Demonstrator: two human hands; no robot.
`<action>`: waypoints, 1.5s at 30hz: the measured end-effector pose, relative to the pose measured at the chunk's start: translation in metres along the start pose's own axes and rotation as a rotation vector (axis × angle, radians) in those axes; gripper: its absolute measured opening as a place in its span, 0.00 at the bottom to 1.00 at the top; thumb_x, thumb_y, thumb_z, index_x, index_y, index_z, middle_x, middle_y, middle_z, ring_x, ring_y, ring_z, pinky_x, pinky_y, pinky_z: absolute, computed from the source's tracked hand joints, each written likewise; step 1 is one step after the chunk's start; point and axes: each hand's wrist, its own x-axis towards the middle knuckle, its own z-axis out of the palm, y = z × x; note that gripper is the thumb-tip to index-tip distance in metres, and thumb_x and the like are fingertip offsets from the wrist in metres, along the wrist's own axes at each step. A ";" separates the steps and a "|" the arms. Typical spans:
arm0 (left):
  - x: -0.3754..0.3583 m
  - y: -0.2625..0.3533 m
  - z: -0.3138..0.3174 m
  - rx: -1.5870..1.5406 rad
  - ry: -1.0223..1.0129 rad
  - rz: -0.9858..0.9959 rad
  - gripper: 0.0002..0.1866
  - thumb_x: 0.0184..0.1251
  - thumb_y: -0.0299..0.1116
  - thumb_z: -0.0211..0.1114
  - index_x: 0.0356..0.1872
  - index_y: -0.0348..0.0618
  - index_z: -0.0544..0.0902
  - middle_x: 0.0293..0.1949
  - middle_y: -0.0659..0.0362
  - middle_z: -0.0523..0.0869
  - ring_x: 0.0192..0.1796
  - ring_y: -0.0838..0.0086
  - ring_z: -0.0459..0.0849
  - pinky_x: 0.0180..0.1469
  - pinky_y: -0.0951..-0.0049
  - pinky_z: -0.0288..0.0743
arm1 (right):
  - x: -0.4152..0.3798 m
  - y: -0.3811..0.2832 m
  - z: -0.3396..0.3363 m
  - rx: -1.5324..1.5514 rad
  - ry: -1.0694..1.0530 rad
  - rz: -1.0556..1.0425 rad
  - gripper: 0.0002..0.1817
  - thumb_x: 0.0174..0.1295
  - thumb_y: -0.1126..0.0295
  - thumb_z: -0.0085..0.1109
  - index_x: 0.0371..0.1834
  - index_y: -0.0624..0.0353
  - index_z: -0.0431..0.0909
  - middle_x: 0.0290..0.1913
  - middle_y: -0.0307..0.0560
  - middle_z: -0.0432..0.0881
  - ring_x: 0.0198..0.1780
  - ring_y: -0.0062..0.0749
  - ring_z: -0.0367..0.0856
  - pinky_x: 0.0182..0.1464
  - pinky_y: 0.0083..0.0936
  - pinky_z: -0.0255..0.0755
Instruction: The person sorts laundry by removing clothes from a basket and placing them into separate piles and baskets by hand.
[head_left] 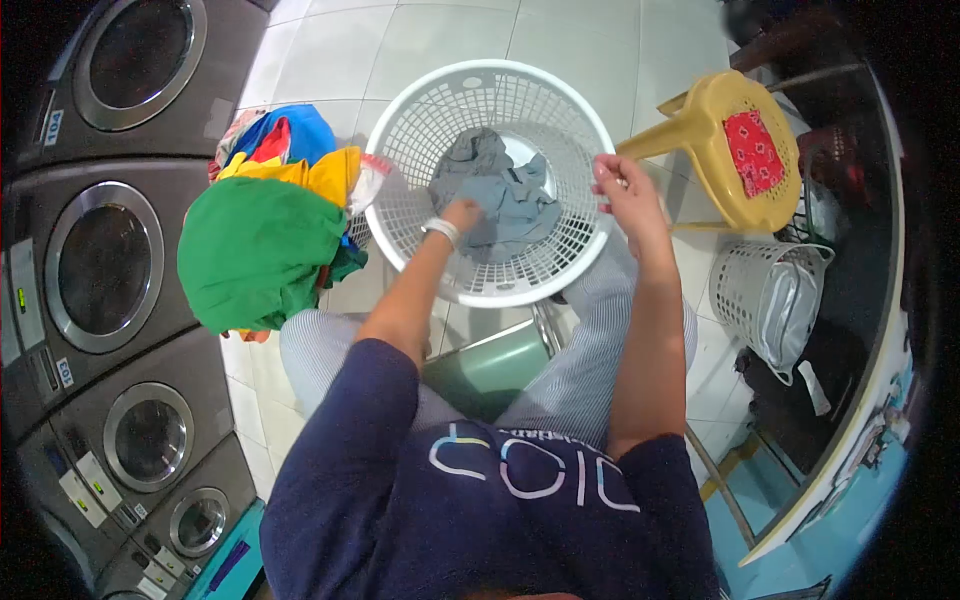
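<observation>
A round white plastic laundry basket (490,300) stands between my knees. Inside it lie a dark grey garment (472,155) and a blue-grey garment (515,215), both crumpled over part of the base. My left hand (462,214), with a white band at the wrist, reaches in over the near left side. Its fingers are closed on an edge of the blue-grey garment and are slightly blurred. At the basket's right rim hovers my right hand (630,195), its fingers loosely bent and apart, with nothing visible in them.
Left of the basket is a tall heap of clothes, a green cloth (260,250) at its front. Stacked dryers (105,265) line the left side. To the right stand a yellow stool (705,150) with a red bandana (753,153) and a smaller white basket (730,280).
</observation>
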 end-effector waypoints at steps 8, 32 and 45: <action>-0.008 0.013 0.063 0.405 -0.191 -0.333 0.23 0.53 0.46 0.64 0.41 0.34 0.82 0.44 0.44 0.83 0.49 0.52 0.81 0.54 0.63 0.73 | 0.010 -0.006 0.005 0.150 -0.084 0.131 0.18 0.63 0.61 0.56 0.52 0.60 0.73 0.43 0.37 0.76 0.39 0.17 0.73 0.36 0.15 0.68; -0.310 0.280 -0.274 -0.643 0.126 0.306 0.21 0.65 0.45 0.60 0.44 0.33 0.80 0.38 0.64 0.82 0.39 0.82 0.77 0.44 0.82 0.71 | -0.085 -0.099 0.008 -0.134 -0.175 -0.862 0.13 0.49 0.76 0.63 0.40 0.60 0.80 0.32 0.40 0.78 0.35 0.31 0.75 0.40 0.22 0.68; -0.447 0.251 -0.368 0.552 0.291 0.471 0.13 0.53 0.35 0.71 0.34 0.37 0.83 0.19 0.60 0.79 0.23 0.80 0.70 0.30 0.71 0.70 | -0.224 -0.287 -0.040 -0.883 0.022 -1.674 0.08 0.52 0.73 0.62 0.35 0.60 0.75 0.32 0.42 0.72 0.39 0.33 0.71 0.42 0.26 0.65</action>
